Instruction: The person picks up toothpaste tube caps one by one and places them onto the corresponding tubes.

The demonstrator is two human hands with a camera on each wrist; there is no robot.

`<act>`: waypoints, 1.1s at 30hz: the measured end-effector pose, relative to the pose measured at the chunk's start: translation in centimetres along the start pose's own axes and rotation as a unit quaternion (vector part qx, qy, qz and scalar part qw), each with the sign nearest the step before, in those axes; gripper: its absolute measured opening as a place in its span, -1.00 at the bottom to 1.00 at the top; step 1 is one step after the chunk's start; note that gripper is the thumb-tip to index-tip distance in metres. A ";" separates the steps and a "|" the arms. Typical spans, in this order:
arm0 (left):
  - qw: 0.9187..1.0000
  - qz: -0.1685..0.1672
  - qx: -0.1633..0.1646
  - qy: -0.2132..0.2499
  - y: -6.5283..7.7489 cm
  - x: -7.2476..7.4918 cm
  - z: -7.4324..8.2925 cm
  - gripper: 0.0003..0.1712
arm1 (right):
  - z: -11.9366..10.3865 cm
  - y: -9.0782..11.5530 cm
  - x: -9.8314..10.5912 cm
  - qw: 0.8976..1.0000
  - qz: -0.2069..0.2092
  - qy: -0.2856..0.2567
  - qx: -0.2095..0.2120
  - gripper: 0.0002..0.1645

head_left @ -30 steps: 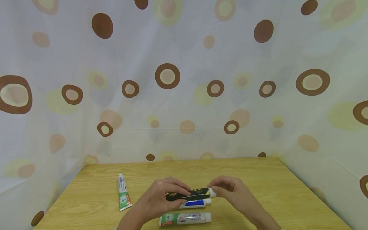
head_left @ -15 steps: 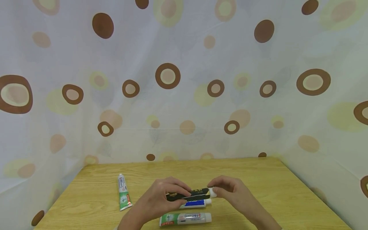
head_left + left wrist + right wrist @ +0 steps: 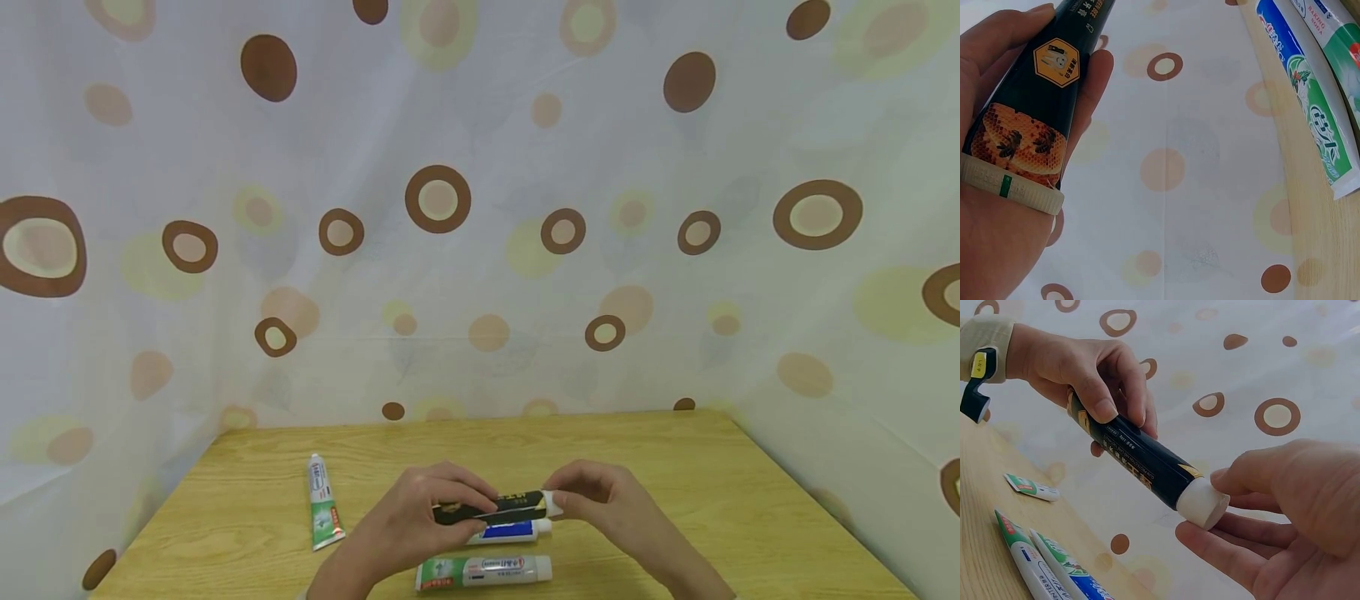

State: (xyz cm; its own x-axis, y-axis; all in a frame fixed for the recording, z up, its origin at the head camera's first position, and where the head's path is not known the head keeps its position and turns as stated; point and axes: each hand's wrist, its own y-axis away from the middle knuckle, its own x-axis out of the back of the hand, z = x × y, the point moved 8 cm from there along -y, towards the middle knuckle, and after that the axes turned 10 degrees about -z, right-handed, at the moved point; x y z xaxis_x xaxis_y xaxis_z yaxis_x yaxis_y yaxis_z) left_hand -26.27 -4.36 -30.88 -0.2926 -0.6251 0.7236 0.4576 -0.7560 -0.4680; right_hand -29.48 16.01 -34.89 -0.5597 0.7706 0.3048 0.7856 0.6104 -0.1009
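A black toothpaste tube [image 3: 517,505] with gold lettering is held level above the table. My left hand [image 3: 420,512] grips its body, thumb on the near side and fingers over the far side. In the left wrist view, a honeycomb picture [image 3: 1019,140] shows near the tube's flat end. My right hand [image 3: 607,500] pinches the white cap [image 3: 1202,503] between thumb and fingers; the cap sits at the end of the tube. Below the black tube lies a blue, white and green toothpaste tube [image 3: 513,532], partly hidden by it and the left hand.
Nearest the front, a green and white toothpaste tube [image 3: 487,572] lies sideways on the wooden table [image 3: 637,442]. Another green and white tube [image 3: 323,500] lies lengthwise at the left. A white curtain [image 3: 487,275] with brown dots surrounds the table's back and sides.
The right fingers have shifted very slightly on the white cap. The left hand and the black tube stay in place, as do the tubes on the table.
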 end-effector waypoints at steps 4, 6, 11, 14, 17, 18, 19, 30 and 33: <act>1.000 0.000 0.004 0.005 0.0 0.0 -0.1 -0.84 | 0.1 0.0 -0.1 1.000 -0.011 -0.007 0.003 -0.62; 1.000 0.001 0.004 0.004 0.0 0.0 -0.2 -0.84 | 0.1 0.0 -0.1 1.000 -0.013 -0.009 0.002 -0.62; 1.000 0.001 0.004 -0.001 -0.1 0.0 -0.2 -0.84 | 0.3 -0.2 0.0 1.000 -0.006 -0.010 -0.007 -0.61; 1.000 0.001 0.008 0.000 -0.1 0.0 -0.3 -0.84 | 0.3 -0.3 0.1 1.000 0.000 -0.010 -0.011 -0.60; 1.000 0.001 0.010 -0.001 -0.1 0.0 -0.3 -0.84 | 0.4 -0.3 0.1 1.000 0.001 -0.015 -0.012 -0.60; 1.000 0.000 0.010 -0.001 -0.1 0.0 -0.3 -0.84 | 0.3 -0.3 0.1 1.000 0.000 -0.017 -0.011 -0.59; 1.000 0.000 0.009 -0.001 -0.1 0.0 -0.3 -0.84 | 0.3 -0.3 0.1 1.000 -0.002 -0.019 -0.008 -0.59; 1.000 0.002 0.014 0.003 0.0 0.1 -0.2 -0.84 | 0.5 -0.2 -0.1 0.999 0.003 -0.043 -0.019 -0.54; 1.000 0.003 0.015 0.003 0.0 0.1 -0.2 -0.84 | 0.6 -0.1 -0.1 0.999 -0.002 -0.040 -0.011 -0.59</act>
State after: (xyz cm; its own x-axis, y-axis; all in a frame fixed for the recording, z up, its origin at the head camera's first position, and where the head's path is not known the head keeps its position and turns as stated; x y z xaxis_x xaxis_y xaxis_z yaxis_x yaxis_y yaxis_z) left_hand -26.50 -4.45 -30.86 -0.2951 -0.6304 0.7180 0.4847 -0.7464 -0.4561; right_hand -29.69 15.95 -35.44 -0.5809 0.7810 0.2292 0.7886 0.6098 -0.0792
